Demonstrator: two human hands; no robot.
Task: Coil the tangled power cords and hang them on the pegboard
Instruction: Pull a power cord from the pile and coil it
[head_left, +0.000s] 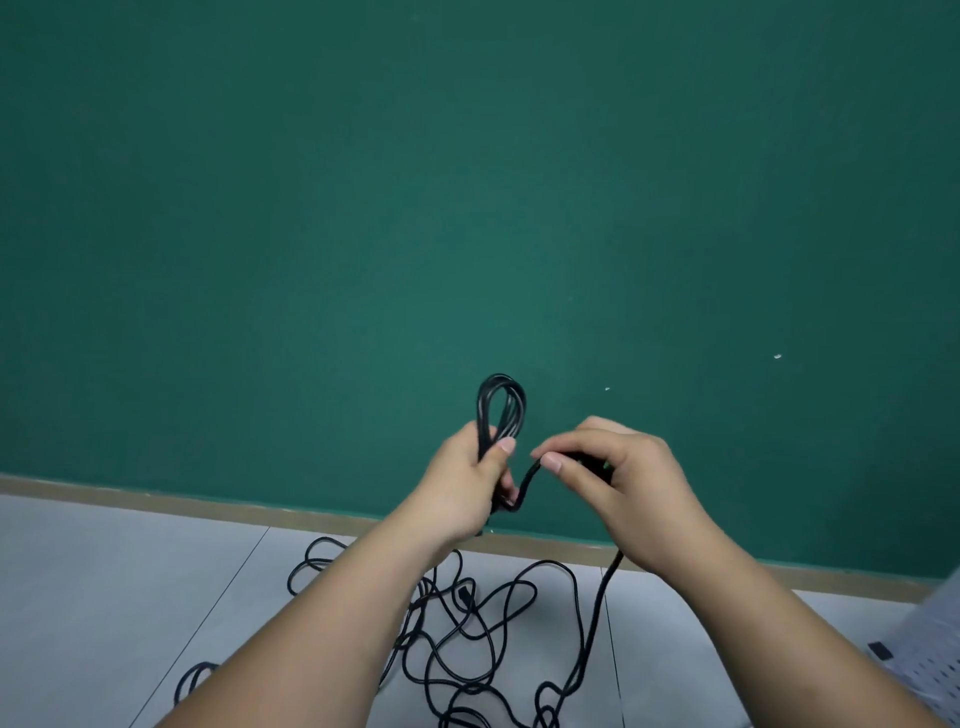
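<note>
Green wall (467, 208) behind: lower centre, left hand (467, 483) grips the looped black power cord (501, 400), right hand (618, 478) pinches its slack (seemingly mid-coil); next, another loop.

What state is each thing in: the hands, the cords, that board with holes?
Left hand: grips the coil.
Right hand: pinches the coil's trailing length.
Coil: few loops, held upright.
Floor cords: tangled, uncoiled.
Pegboard: mostly out of frame, no coil visible on it.

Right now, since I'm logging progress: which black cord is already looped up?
The cord in the left hand: its loops stand above the fist, while the other cords sprawl tangled on the floor.
</note>
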